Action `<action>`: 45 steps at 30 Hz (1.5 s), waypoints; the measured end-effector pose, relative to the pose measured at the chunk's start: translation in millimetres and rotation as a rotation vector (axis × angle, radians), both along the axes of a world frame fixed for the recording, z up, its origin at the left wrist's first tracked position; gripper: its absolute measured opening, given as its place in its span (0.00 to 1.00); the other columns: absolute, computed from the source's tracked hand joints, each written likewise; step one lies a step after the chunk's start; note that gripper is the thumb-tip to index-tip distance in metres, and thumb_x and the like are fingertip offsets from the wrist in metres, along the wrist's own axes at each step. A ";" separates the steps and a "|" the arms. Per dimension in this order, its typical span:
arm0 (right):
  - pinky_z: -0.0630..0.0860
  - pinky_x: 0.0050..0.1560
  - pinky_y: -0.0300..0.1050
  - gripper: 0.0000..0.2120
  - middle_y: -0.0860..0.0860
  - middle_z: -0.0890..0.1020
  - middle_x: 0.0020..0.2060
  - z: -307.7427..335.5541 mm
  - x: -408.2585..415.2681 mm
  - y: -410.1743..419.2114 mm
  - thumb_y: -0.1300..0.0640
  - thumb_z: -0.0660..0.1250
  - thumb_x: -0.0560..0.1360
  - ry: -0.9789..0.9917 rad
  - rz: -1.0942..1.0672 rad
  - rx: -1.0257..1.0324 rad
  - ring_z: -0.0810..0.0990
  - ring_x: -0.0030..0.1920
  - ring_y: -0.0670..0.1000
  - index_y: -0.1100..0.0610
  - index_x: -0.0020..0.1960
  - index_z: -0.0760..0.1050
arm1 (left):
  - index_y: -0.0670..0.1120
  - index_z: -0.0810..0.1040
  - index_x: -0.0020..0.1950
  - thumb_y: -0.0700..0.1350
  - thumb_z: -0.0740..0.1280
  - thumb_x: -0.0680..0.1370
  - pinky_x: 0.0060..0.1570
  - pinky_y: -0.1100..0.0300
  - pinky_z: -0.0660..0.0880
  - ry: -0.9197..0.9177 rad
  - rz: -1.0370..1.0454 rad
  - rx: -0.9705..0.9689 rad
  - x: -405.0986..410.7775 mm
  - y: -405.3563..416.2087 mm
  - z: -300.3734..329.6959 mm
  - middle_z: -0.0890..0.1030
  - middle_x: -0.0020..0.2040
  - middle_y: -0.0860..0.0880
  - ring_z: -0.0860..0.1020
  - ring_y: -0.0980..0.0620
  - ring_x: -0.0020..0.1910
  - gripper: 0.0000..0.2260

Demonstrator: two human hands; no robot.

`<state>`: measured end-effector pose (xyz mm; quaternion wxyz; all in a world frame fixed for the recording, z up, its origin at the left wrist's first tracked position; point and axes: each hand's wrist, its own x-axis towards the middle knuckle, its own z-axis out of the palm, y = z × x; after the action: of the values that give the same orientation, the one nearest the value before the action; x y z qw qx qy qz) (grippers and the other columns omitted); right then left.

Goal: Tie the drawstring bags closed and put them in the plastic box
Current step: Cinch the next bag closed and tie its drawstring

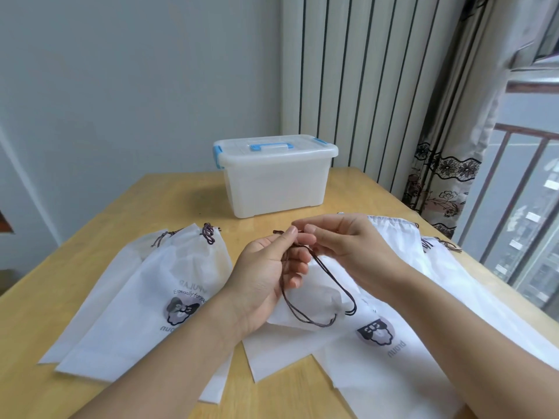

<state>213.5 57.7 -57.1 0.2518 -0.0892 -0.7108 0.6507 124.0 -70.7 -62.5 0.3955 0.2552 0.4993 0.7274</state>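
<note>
Wooden table [115, 213]; white drawstring bag [302, 300], dark brown cord [329, 276] looped loose

So both arms are showing bare all the way up from the bottom edge, no sleeves, no watch, no rings or bracelets showing. The left hand [269, 276] and right hand [341, 243], both sitting on the near side of the plastic box [273, 176], are looking plain, with short, unpainted nails. Forearms are looking smooth, no marks visible.
</note>
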 end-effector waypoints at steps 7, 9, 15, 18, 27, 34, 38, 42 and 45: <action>0.80 0.40 0.38 0.04 0.45 0.85 0.33 1.6 4.1 19.5 0.63 0.74 0.75 0.094 -0.532 0.618 0.83 0.32 0.43 0.56 0.46 0.86 | 0.38 0.81 0.57 0.43 0.61 0.82 0.29 0.69 0.75 -0.276 -0.144 0.041 -7.6 -1.8 4.3 0.85 0.45 0.46 0.83 0.57 0.37 0.12; 0.81 0.40 0.40 0.03 0.45 0.85 0.33 3.7 6.0 17.1 0.63 0.75 0.74 0.175 -0.551 0.590 0.83 0.33 0.45 0.56 0.45 0.86 | 0.38 0.80 0.57 0.42 0.61 0.82 0.30 0.70 0.76 -0.364 -0.151 0.074 -10.3 -2.6 5.6 0.86 0.49 0.44 0.84 0.56 0.39 0.12; 0.72 0.30 0.41 0.25 0.56 0.82 0.32 9.9 7.1 5.7 0.68 0.76 0.71 0.074 -0.099 0.153 0.77 0.30 0.52 0.57 0.66 0.76 | 0.38 0.79 0.59 0.41 0.60 0.83 0.27 0.72 0.71 -0.462 -0.069 0.169 -20.6 -0.3 4.4 0.85 0.53 0.43 0.79 0.59 0.35 0.12; 0.68 0.29 0.40 0.26 0.53 0.80 0.30 2.7 6.2 6.9 0.67 0.74 0.74 -0.215 0.073 0.100 0.74 0.29 0.50 0.58 0.69 0.73 | 0.39 0.80 0.58 0.42 0.60 0.82 0.25 0.71 0.69 -0.406 -0.097 0.203 -24.8 -2.6 7.4 0.85 0.47 0.46 0.76 0.59 0.31 0.12; 0.64 0.33 0.38 0.23 0.51 0.73 0.31 4.9 11.0 12.9 0.45 0.72 0.75 -0.341 0.205 0.089 0.67 0.32 0.49 0.67 0.40 0.75 | 0.46 0.84 0.53 0.48 0.61 0.82 0.50 0.60 0.79 0.659 0.292 0.109 -24.6 1.0 -14.2 0.86 0.46 0.46 0.83 0.49 0.48 0.12; 0.72 0.44 0.43 0.27 0.49 0.81 0.44 -0.5 -0.4 5.6 0.36 0.55 0.81 -0.276 0.278 -0.363 0.78 0.40 0.48 0.54 0.63 0.80 | 0.35 0.83 0.47 0.47 0.58 0.80 0.55 0.53 0.79 0.103 -0.087 0.301 -10.9 2.0 -5.5 0.82 0.54 0.34 0.81 0.42 0.51 0.19; 0.74 0.52 0.43 0.17 0.50 0.83 0.52 0.2 -2.6 0.0 0.48 0.61 0.82 -0.165 0.225 -0.414 0.80 0.43 0.46 0.53 0.66 0.80 | 0.36 0.83 0.47 0.47 0.60 0.81 0.55 0.55 0.78 0.161 -0.115 0.284 -10.6 4.5 -10.4 0.83 0.50 0.36 0.81 0.43 0.52 0.17; 0.78 0.49 0.41 0.10 0.51 0.86 0.47 -0.6 -2.1 1.5 0.56 0.68 0.76 -0.042 0.135 -0.513 0.81 0.43 0.49 0.57 0.55 0.81 | 0.36 0.82 0.47 0.47 0.59 0.81 0.61 0.50 0.77 0.203 -0.126 0.261 -11.0 4.5 -12.4 0.83 0.52 0.34 0.81 0.39 0.56 0.18; 0.83 0.45 0.43 0.05 0.51 0.84 0.39 7.7 -0.3 11.6 0.57 0.64 0.80 0.111 0.036 -0.620 0.83 0.40 0.49 0.57 0.52 0.77 | 0.39 0.78 0.40 0.48 0.57 0.83 0.63 0.47 0.75 0.083 -0.043 0.270 -11.7 4.5 -4.3 0.83 0.55 0.37 0.81 0.43 0.59 0.19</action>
<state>213.2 69.3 -49.4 0.2395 -0.1132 -0.4651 0.8447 112.3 -66.3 -66.8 0.3520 0.3466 0.4072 0.7682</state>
